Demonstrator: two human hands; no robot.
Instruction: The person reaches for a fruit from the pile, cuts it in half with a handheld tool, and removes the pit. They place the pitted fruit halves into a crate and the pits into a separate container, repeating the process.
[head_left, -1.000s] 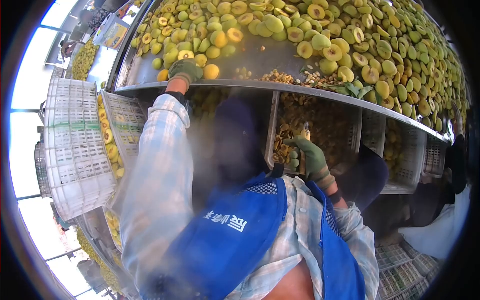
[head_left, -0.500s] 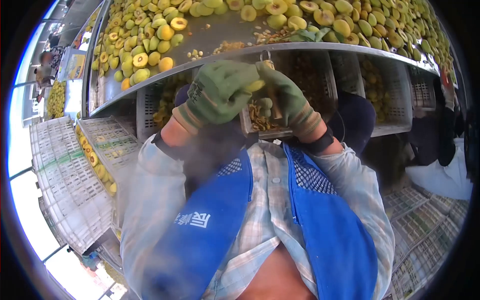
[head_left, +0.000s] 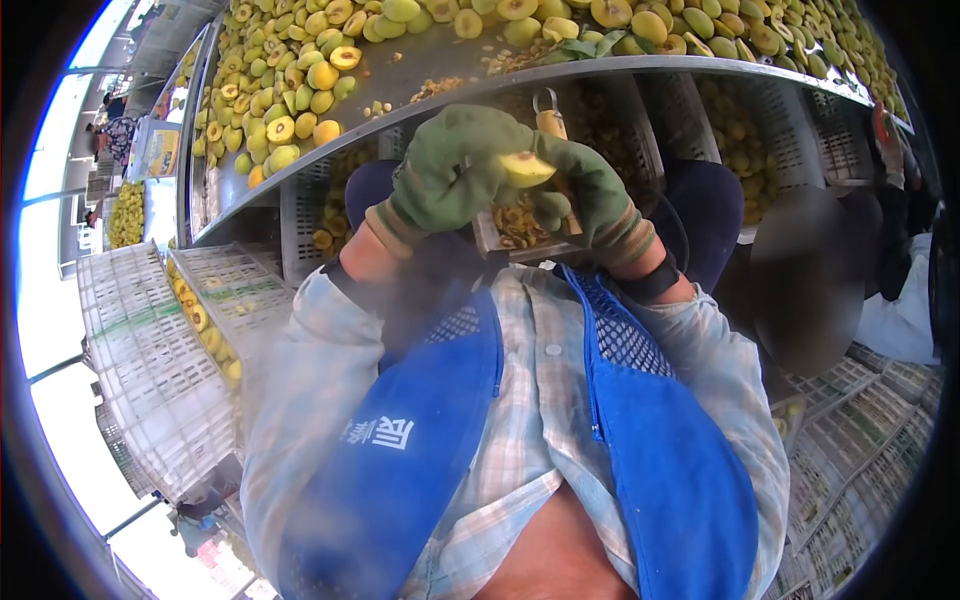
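My left hand [head_left: 452, 168], in a green work glove, is closed on a yellow-green piece of stone fruit [head_left: 527, 170], its pale cut side showing. Facing it, my right hand [head_left: 592, 188], gloved the same way, wraps around a wooden-handled tool [head_left: 551, 122] with a metal loop at its top. The right fingertips come right up to the fruit. Beneath both hands, a crate [head_left: 488, 238] holds fruit scraps. The metal sorting table [head_left: 400, 82] just beyond them carries heaps of whole and halved fruit [head_left: 300, 90].
Under the table edge stand white crates of fruit [head_left: 790, 150]. More white plastic crates [head_left: 150, 350] are stacked at the left, with others [head_left: 860, 450] at lower right. A co-worker's red-gloved hand [head_left: 882, 130] is at the far right edge of the table.
The fruit piece now shows more of its cut side between my hands. The tool's loop stands further clear of my right glove. The view has shifted slightly, and a blurred shape appears at right.
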